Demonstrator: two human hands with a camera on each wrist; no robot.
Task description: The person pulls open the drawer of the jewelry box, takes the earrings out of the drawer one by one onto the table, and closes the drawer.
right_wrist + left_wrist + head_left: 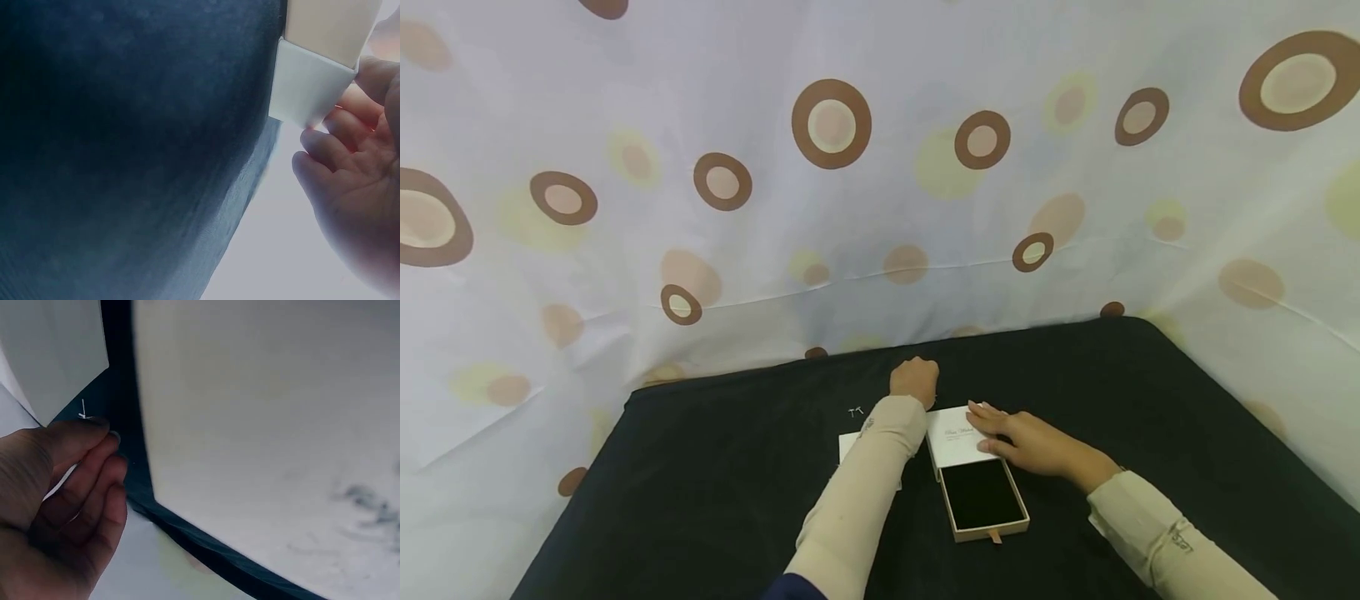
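Note:
My left hand is just beyond the box's left far corner, its back up. In the left wrist view its thumb and fingers pinch a tiny pale T-shaped piece, mostly covered by the thumb. My right hand rests with fairly straight fingers on the white box sleeve, which bears small grey lettering. The right wrist view shows the fingertips at the sleeve's corner. Out of the sleeve's near end stands a tan-walled drawer, with a black lining and a small ribbon tab.
A white printed card lies left of the box, partly covered by my left forearm. Beyond it are small pale T-shaped pieces. Black cloth covers the table, and a patterned curtain hangs behind.

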